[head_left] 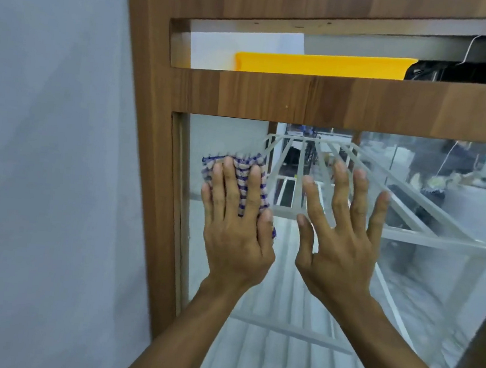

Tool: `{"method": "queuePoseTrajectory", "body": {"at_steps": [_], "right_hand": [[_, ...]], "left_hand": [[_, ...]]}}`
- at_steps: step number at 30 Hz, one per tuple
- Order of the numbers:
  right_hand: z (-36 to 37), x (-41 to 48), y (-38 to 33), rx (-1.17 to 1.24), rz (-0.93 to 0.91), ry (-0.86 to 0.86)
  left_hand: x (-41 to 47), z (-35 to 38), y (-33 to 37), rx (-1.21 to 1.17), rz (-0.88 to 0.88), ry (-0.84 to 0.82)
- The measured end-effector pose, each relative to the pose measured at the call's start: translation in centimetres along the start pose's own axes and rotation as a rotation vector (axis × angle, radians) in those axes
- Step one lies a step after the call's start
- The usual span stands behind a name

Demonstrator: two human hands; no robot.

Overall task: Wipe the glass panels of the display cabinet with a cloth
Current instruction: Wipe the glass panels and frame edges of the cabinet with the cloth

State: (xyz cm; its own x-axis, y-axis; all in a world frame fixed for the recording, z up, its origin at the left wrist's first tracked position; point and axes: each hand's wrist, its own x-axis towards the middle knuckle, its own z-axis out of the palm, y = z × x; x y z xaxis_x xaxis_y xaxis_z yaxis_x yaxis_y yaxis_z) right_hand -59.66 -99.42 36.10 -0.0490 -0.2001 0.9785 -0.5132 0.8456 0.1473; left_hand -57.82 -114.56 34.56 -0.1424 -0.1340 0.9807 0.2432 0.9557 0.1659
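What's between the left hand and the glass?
A blue-checked cloth, pressed flat under the left hand against the glass panel; head view.

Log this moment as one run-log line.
step: wipe glass panel | left hand: presses checked cloth flat on glass, near wooden frame | right hand: open, spread at glass, contact unclear

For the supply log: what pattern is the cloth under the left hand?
Blue-and-white checked woven cloth, pressed under the left hand; clearest in the head view.

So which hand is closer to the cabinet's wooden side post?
Left. The left hand presses the cloth beside the wooden side post; the right hand is spread farther right.
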Motion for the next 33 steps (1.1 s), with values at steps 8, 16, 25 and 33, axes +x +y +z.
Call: {"method": "queuePoseTrajectory", "body": {"at_steps": [8, 16, 25, 33], "right_hand": [[-2.4, -1.2, 5.2, -0.022, 0.035, 0.021], [-4.8, -1.7, 9.7, -0.023, 0.032, 0.032], [-8.2, -2.7, 14.4, -0.014, 0.061, 0.001], [-11.3, -3.9, 18.8, -0.06, 0.084, 0.061]], "left_hand": [[0.3, 1.7, 4.5, -0.004, 0.098, -0.007], [-0.6, 3.3, 8.5, 0.001, 0.222, -0.038], [-1.3, 5.4, 15.1, -0.041, 0.265, -0.068], [-2.6, 6.9, 19.3, -0.048, 0.37, -0.118]]}}
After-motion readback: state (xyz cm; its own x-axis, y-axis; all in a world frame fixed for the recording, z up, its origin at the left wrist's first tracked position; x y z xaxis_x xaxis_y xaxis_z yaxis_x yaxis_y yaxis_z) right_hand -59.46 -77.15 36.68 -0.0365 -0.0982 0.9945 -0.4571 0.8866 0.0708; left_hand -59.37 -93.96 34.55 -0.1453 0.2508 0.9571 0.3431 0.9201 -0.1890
